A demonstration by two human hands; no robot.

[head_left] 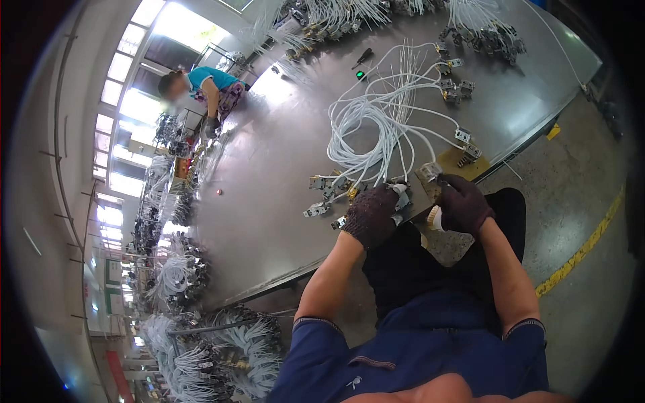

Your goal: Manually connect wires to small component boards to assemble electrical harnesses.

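At the far left I see heaps of white wire harnesses point(176, 272) piled along the floor beside the long grey metal table point(269, 221). Further up, a co-worker in a teal top point(209, 79) leans over the table's far side.

On the table near me, small metal switch parts point(321, 195) lie in a loose row, with a tangled bundle of white cables point(376, 127) running up from them toward more connector blocks point(455, 86) and a screwdriver with a black handle point(363, 58).

My left hand point(371, 215), in a dark knit glove, rests at the table's near edge with fingers curled down onto a small grey connector part point(402, 196); I cannot tell how firmly they pinch it. Just beside it, my right hand point(463, 205), also gloved, is closed with fingers pressed together around a pale-handled tool point(435, 218), its working end at a small metal terminal piece point(430, 171) on a wooden block point(463, 164) at the table edge. Right of that runs bare concrete floor with a yellow line point(583, 248).
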